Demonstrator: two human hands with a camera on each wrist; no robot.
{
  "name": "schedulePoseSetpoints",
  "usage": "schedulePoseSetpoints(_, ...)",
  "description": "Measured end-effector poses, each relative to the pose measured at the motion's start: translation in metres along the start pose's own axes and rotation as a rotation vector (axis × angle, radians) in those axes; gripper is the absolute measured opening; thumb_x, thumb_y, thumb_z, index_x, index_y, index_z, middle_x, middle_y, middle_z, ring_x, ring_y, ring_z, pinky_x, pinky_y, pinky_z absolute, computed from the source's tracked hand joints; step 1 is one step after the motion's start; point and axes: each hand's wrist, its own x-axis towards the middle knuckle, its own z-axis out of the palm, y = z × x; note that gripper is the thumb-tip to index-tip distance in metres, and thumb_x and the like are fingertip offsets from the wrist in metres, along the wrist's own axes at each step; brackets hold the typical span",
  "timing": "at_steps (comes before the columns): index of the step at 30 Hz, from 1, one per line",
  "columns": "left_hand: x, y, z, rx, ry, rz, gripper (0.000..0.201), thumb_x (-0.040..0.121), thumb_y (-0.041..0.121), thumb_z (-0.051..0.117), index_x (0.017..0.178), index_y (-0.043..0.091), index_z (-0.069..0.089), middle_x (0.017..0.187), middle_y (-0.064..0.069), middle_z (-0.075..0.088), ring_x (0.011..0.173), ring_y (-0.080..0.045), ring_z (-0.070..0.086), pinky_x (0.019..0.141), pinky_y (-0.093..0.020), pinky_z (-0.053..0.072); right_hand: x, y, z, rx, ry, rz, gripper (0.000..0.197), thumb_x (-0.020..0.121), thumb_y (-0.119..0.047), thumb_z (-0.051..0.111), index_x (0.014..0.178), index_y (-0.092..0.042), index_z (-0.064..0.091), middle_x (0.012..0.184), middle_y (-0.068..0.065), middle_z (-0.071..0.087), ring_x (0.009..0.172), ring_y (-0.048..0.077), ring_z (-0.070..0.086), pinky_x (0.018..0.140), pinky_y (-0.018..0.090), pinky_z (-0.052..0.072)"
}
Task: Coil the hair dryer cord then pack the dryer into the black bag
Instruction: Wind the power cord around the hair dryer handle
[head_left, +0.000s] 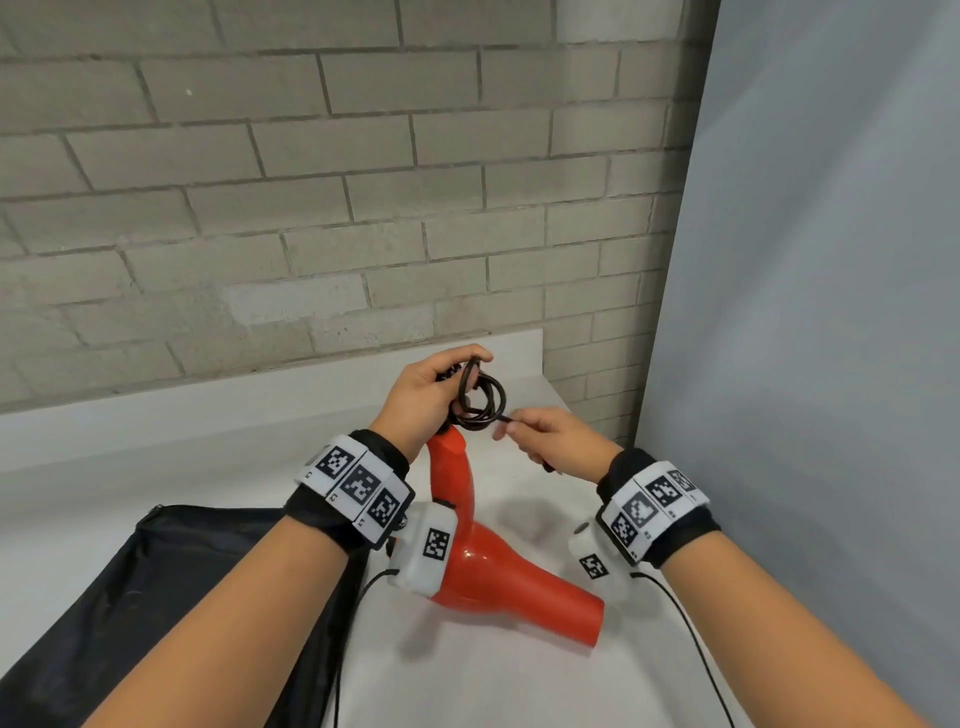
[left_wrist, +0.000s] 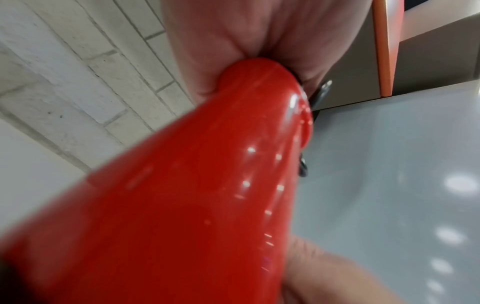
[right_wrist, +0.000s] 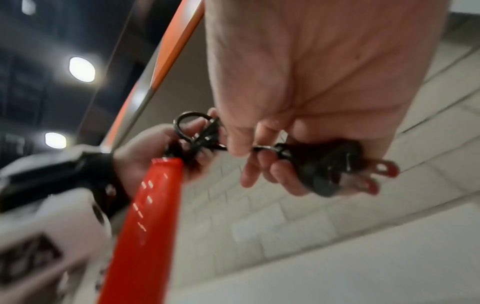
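A red hair dryer (head_left: 493, 571) hangs over the white table, handle up and nozzle pointing down right. My left hand (head_left: 431, 395) grips the handle's end together with several loops of the black cord (head_left: 480, 397). In the left wrist view the red handle (left_wrist: 194, 195) fills the frame and runs into my palm. My right hand (head_left: 545, 441) is just right of the coil and holds the black plug (right_wrist: 319, 162) in its curled fingers, with the cord's end pinched. The black bag (head_left: 156, 597) lies flat at the lower left, under my left forearm.
The white table (head_left: 208, 441) ends at a grey brick wall (head_left: 311, 208) behind. A pale grey panel (head_left: 831, 312) stands close on the right. Thin black sensor wires (head_left: 691, 634) trail from both wristbands over the table.
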Motion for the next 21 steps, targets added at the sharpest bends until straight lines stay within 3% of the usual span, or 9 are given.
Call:
schedulePoseSetpoints(3,0.0,0.0,-0.003,0.006,-0.034,-0.021,0.025,0.091,0.005,0.046,0.079,0.019,0.063,0.066,0.004,0.051,0.041,-0.003,0.041,0.046,-0.012,0.034,-0.01,0.018,-0.01,-0.233,0.15,0.124,0.034,0.096,-0.009,0.034,0.119,-0.026,0.053,0.065,-0.006,0.04,0.058,0.01,0.04,0.047,0.014,0.04)
schedulePoseSetpoints(6,-0.002,0.003,0.005,0.047,-0.082,-0.005,0.022,0.09,0.007,0.049,0.076,0.018,0.062,0.071,0.002,0.051,0.042,-0.004,0.041,0.051,-0.017,0.037,-0.013,0.017,-0.009,-0.34,0.14,0.139,0.058,0.088,0.006,0.03,0.131,-0.031,0.044,0.071,-0.006,0.046,0.056,0.011,0.044,0.043,0.011,0.038)
schedulePoseSetpoints(7,-0.003,0.003,0.008,0.058,-0.092,0.011,0.019,0.089,0.008,0.051,0.076,0.018,0.061,0.067,0.004,0.052,0.043,-0.003,0.042,0.053,-0.019,0.038,-0.012,0.014,-0.007,-0.285,0.12,0.139,0.058,0.086,0.008,0.03,0.127,-0.029,0.048,0.072,-0.005,0.048,0.058,0.012,0.045,0.041,0.01,0.037)
schedulePoseSetpoints(9,-0.005,0.003,0.012,0.099,-0.095,0.052,0.015,0.086,0.008,0.056,0.077,0.019,0.06,0.062,0.009,0.053,0.045,-0.001,0.043,0.052,-0.016,0.041,-0.012,0.004,-0.005,-0.174,0.089,0.11,0.049,0.083,0.007,0.037,0.11,-0.028,0.058,0.068,-0.006,0.052,0.059,0.011,0.046,0.047,0.016,0.039)
schedulePoseSetpoints(12,-0.007,0.003,0.008,0.138,-0.099,0.086,0.017,0.084,0.005,0.059,0.079,0.021,0.06,0.074,0.005,0.057,0.052,0.002,0.05,0.055,-0.012,0.043,-0.018,-0.014,-0.012,-0.077,0.079,0.067,0.025,0.088,-0.001,0.046,0.096,-0.014,0.066,0.046,-0.019,0.055,0.047,-0.004,0.048,0.052,0.01,0.032)
schedulePoseSetpoints(14,-0.009,0.004,0.006,0.141,-0.102,0.095,0.018,0.083,0.004,0.06,0.081,0.022,0.061,0.082,0.005,0.059,0.061,0.006,0.055,0.06,-0.01,0.046,-0.021,-0.025,-0.02,-0.085,0.201,0.03,0.023,0.093,-0.006,0.045,0.084,-0.009,0.066,0.035,-0.022,0.049,0.04,-0.008,0.046,0.048,0.009,0.031)
schedulePoseSetpoints(18,-0.013,0.007,0.009,0.145,-0.057,0.134,0.022,0.082,0.001,0.06,0.082,0.023,0.061,0.081,0.005,0.059,0.057,0.006,0.055,0.055,-0.009,0.045,-0.021,-0.041,-0.032,-0.108,0.489,-0.062,0.023,0.092,-0.011,0.049,0.076,-0.007,0.066,0.051,-0.009,0.05,0.049,0.001,0.045,0.052,0.006,0.033)
schedulePoseSetpoints(21,-0.013,0.008,0.008,0.254,0.003,0.169,0.02,0.084,0.014,0.061,0.081,0.033,0.056,0.084,0.006,0.063,0.073,-0.002,0.061,0.068,-0.019,0.049,-0.025,-0.052,-0.033,-0.108,0.579,-0.117,0.025,0.092,-0.01,0.048,0.073,-0.006,0.064,0.037,-0.017,0.049,0.043,-0.003,0.045,0.048,0.008,0.033)
